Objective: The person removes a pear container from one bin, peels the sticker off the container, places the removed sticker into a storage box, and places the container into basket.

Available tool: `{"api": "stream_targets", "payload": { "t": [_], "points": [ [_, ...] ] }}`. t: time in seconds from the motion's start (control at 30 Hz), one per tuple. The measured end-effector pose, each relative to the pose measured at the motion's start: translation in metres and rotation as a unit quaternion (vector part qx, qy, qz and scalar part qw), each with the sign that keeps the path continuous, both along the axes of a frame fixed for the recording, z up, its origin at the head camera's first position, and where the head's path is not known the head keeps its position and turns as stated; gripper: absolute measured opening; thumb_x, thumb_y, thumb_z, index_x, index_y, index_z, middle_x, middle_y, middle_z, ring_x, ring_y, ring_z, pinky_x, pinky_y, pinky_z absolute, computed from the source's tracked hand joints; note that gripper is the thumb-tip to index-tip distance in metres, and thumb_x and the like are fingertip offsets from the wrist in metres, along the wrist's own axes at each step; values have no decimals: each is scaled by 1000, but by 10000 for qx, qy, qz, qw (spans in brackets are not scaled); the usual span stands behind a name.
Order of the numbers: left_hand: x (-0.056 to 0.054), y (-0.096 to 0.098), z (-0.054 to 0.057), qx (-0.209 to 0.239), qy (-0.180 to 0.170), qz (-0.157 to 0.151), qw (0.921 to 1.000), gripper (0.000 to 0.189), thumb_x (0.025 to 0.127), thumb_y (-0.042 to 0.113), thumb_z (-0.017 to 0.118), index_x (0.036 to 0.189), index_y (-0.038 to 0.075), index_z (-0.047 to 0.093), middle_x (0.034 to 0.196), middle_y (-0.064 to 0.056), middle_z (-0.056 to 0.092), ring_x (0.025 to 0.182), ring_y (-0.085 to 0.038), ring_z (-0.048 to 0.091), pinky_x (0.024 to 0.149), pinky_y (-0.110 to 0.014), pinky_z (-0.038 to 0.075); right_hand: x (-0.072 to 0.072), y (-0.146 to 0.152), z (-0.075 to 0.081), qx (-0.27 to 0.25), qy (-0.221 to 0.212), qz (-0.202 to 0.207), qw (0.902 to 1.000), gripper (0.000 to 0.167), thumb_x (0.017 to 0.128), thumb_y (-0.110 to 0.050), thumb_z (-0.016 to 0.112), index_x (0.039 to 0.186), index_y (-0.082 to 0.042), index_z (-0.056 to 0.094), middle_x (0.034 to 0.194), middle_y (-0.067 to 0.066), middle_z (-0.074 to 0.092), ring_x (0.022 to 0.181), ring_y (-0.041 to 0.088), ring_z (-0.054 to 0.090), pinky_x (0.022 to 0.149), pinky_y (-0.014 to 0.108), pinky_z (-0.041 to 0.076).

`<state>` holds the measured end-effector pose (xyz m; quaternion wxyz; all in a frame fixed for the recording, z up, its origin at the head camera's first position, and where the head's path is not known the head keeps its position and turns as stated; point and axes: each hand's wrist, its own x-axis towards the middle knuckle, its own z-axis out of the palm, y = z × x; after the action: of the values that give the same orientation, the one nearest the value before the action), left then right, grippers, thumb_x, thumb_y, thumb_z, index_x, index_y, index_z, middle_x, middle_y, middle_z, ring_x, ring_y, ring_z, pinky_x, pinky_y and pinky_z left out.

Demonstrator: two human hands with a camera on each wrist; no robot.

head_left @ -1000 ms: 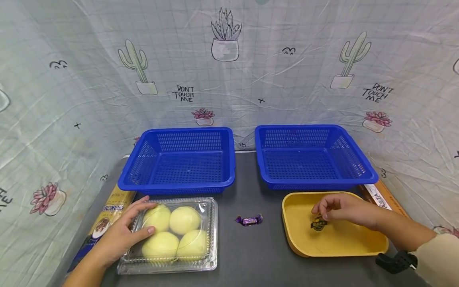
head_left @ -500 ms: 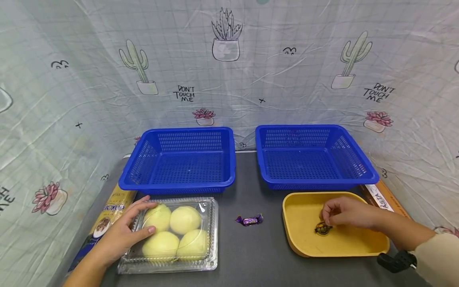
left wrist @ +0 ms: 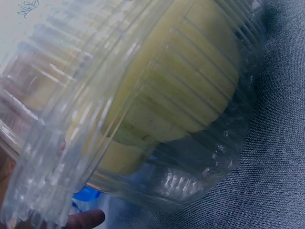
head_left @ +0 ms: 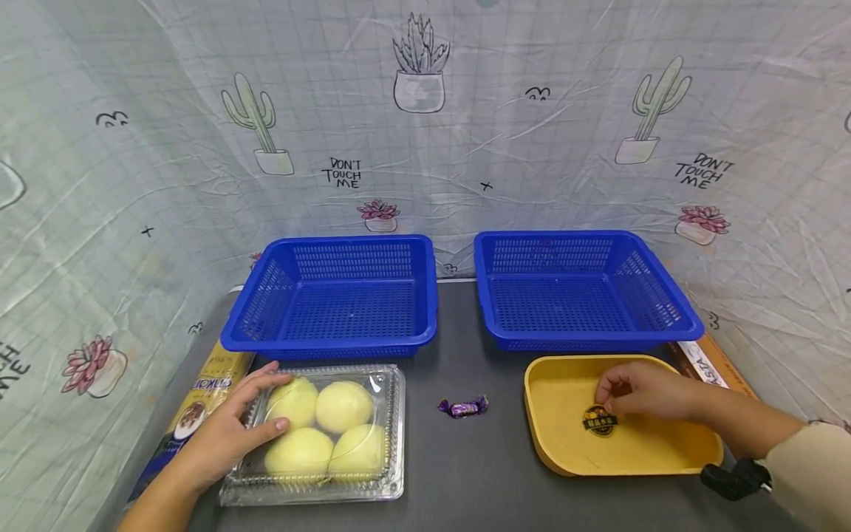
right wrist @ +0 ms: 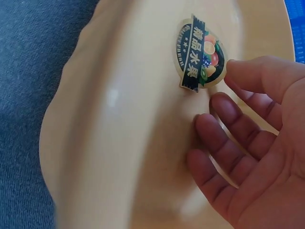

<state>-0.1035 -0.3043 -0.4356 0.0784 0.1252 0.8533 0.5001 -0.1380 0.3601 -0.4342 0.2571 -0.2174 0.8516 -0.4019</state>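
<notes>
My left hand [head_left: 236, 425] rests on the left side of a clear plastic clamshell box [head_left: 392, 443], thumb and fingers spread over its lid. Inside the box lie several round, pale yellow fruits [head_left: 343, 408]; the left wrist view shows one of these fruits [left wrist: 186, 81] through the ribbed wall. With thumb and index finger, my right hand [head_left: 648, 391] pinches the edge of a dark fruit sticker [right wrist: 200, 55] printed with Chinese characters and colourful fruit. That hand is inside a shallow yellow tray [head_left: 558, 451], where the sticker is low over the tray's floor.
Two blue mesh baskets, one left [head_left: 326, 346] and one right [head_left: 585, 337], stand at the back. A purple wrapped candy [head_left: 463, 407] lies between box and tray. A gold-and-blue packet [head_left: 193, 410] lies at left; a pasta box [head_left: 711, 362] sits behind the tray. A printed curtain [head_left: 485, 133] surrounds the table.
My right hand has moved slightly right and down in the tray, carrying the sticker, which now appears flatter and faces upward. My left hand and the clamshell box have stayed still.
</notes>
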Motion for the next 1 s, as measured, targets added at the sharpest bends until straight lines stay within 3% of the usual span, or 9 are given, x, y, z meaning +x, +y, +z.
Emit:
{"api": "stream_targets", "payload": {
  "t": [0.13, 0.27, 0.57, 0.67, 0.7, 0.8, 0.87, 0.93, 1.0],
  "points": [
    [1, 0, 1, -7, 54, -38, 10000, 58, 99, 11, 77, 152, 10, 54, 174, -23, 17, 155, -62, 5, 100, -92, 15, 1, 0, 0, 225, 391, 129, 9989, 5, 98, -6, 75, 103, -8, 74, 94, -2, 70, 80, 5, 58, 69, 23, 52],
    [2, -1, 3, -75, 129, -126, 9998, 56, 101, 13, 75, 153, 12, 53, 173, -23, 19, 155, -62, 8, 102, -91, 17, 2, -1, 5, 458, 505, 159, 9975, 7, 98, -9, 76, 105, -11, 75, 97, -4, 70, 83, 4, 58, 71, 24, 52],
    [2, -8, 12, -607, 499, -318, 9964, 46, 109, 17, 64, 154, 21, 55, 172, -22, 25, 153, -59, 24, 103, -81, 34, 11, -22, 25, 396, 933, 125, 9948, 9, 102, -13, 72, 111, -15, 74, 103, -5, 74, 87, 6, 63, 72, 27, 55],
    [2, -12, 16, -654, 539, -239, 9961, 49, 110, 18, 63, 157, 19, 51, 170, -21, 31, 154, -45, 31, 113, -56, 43, 15, -32, 31, 323, 957, 17, 9949, 11, 103, -18, 73, 113, -15, 73, 106, -2, 75, 88, 6, 64, 73, 28, 56],
    [1, -13, 18, -610, 503, -205, 9967, 50, 110, 18, 62, 159, 17, 48, 169, -22, 32, 154, -46, 31, 114, -56, 43, 17, -36, 34, 278, 934, -19, 9952, 13, 103, -18, 73, 115, -14, 73, 105, -1, 74, 88, 6, 64, 73, 28, 56],
    [-1, -18, 21, -482, 427, -86, 9979, 55, 112, 18, 58, 163, 10, 39, 168, -24, 34, 152, -46, 33, 105, -19, 43, 20, -48, 41, 77, 888, -167, 9959, 17, 104, -17, 71, 120, -11, 72, 106, 0, 74, 90, 8, 66, 73, 28, 57],
    [-3, -20, 22, -340, 398, -6, 9986, 57, 113, 17, 55, 165, 7, 33, 167, -29, 31, 147, -59, 31, 102, -13, 41, 23, -59, 45, -134, 823, -308, 9960, 19, 105, -16, 70, 123, -9, 71, 107, 0, 73, 93, 10, 66, 74, 29, 58],
    [-4, -22, 21, -214, 527, 72, 9984, 60, 113, 14, 54, 166, 4, 27, 164, -33, 31, 143, -61, 33, 95, -4, 37, 26, -69, 49, -298, 790, -504, 9952, 21, 106, -18, 70, 124, -9, 72, 110, 2, 72, 96, 11, 66, 75, 29, 58],
    [-5, -24, 19, -162, 640, 206, 9976, 63, 113, 12, 52, 168, 5, 22, 161, -36, 33, 140, -61, 37, 93, -4, 38, 28, -78, 52, -489, 773, -605, 9940, 23, 106, -19, 70, 126, -7, 71, 115, 5, 72, 100, 13, 66, 78, 30, 59]
  ]
}}
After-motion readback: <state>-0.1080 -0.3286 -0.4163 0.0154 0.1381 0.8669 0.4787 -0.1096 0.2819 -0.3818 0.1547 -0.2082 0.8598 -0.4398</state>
